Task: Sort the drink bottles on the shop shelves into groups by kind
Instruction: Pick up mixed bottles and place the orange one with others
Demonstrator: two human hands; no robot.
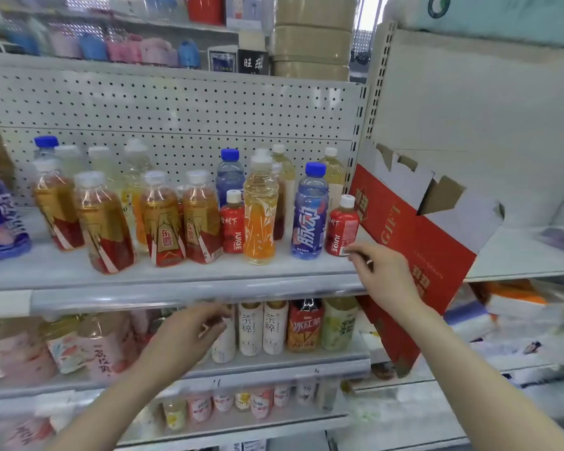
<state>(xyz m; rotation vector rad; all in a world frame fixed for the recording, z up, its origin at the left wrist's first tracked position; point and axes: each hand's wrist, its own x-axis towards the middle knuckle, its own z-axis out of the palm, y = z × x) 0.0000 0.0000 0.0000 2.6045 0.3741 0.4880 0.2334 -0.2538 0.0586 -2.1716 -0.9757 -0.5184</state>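
Note:
On the upper shelf stand several gold-and-red energy drink bottles, two small red juice bottles, an orange drink bottle and blue sports drink bottles. My right hand is at the shelf's right end, its fingertips touching the base of the right red juice bottle, holding nothing. My left hand reaches into the lower shelf, fingers curled at a white tea bottle that it partly hides; whether it grips the bottle is unclear.
A torn red gift carton leans against the shelf's right end, close behind my right hand. White tea bottles, a red iced-tea bottle and a green one fill the lower shelf. A large purple bottle stands far left.

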